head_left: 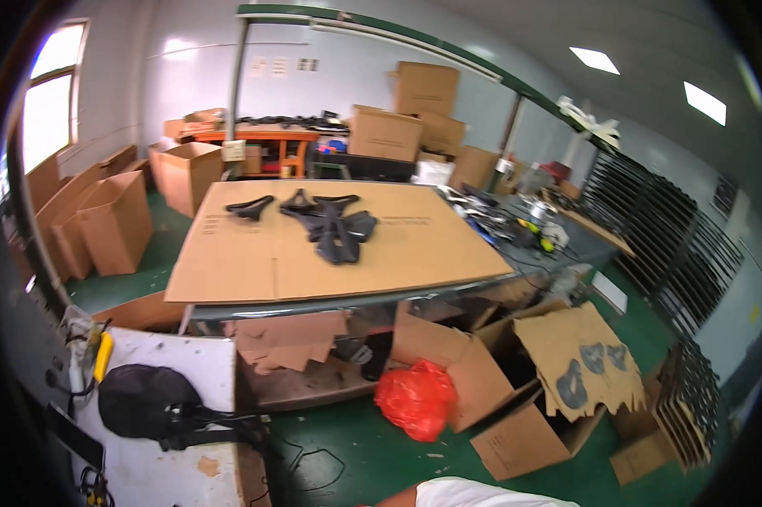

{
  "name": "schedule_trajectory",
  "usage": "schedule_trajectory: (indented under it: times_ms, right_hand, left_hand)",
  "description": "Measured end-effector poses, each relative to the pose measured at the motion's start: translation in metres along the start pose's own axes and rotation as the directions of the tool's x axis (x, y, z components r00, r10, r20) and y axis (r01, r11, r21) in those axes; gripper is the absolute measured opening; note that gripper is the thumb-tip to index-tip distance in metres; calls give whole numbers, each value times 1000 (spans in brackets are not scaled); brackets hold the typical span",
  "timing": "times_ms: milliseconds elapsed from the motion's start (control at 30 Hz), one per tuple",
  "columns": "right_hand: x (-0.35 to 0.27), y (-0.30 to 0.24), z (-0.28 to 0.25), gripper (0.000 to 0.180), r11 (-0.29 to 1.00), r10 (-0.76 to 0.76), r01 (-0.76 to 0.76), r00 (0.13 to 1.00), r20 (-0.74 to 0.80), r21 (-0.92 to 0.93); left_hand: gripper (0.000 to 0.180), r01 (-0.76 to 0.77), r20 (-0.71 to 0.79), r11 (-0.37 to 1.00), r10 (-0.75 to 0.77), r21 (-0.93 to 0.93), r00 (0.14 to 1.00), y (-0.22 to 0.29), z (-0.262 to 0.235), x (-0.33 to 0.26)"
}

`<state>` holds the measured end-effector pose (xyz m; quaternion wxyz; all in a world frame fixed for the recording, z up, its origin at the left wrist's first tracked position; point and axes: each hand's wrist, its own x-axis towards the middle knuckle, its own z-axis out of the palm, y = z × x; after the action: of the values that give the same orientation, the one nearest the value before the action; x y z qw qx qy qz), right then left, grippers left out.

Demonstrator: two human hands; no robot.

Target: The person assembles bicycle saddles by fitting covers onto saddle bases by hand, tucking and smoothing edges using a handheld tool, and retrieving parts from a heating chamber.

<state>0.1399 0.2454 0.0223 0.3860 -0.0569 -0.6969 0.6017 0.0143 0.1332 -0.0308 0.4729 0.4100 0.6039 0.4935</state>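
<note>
Neither of my hands is in view. At the lower edge a patch of white cloth [491, 493] shows beside a bit of bare skin; which body part it covers I cannot tell. In front of me stands a table topped with a flat cardboard sheet [372, 275]. Several black bicycle saddles lie in a cluster on it, one of them a saddle [340, 243] pointing toward me. Apart from these, a single black saddle [249, 208] rests to the left.
A white side table [212, 359] at lower left carries a black bag [149, 401]. A red plastic bag [415, 399] and open cardboard boxes [516, 439] occupy the green floor. Tools and cables clutter a dark bench [567, 253] at right. Black racks [651, 228] line the right wall.
</note>
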Motion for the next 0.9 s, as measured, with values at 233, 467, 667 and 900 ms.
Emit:
schedule_trajectory:
  times_ms: [233, 467, 667, 900]
  right_hand:
    - [-5, 51, -14, 43, 932, -237, 209, 970, -61, -297]
    - [-11, 82, 21, 43, 942, -124, 38, 963, -239, -333]
    - [-6, 89, 17, 44, 915, -223, 132, 953, -205, -382]
    - [-3, 76, 12, 44, 874, -365, 254, 906, -215, -414]
  left_hand:
    - [59, -44, 163, 999, 48, -24, 985, 2, 12, 33]
    - [58, -48, 154, 996, 60, -76, 986, -9, -4, 40]
    - [57, -43, 33, 982, 50, -183, 998, -25, -19, 48]
    - [55, -79, -35, 967, 73, -242, 997, -27, 8, 37]
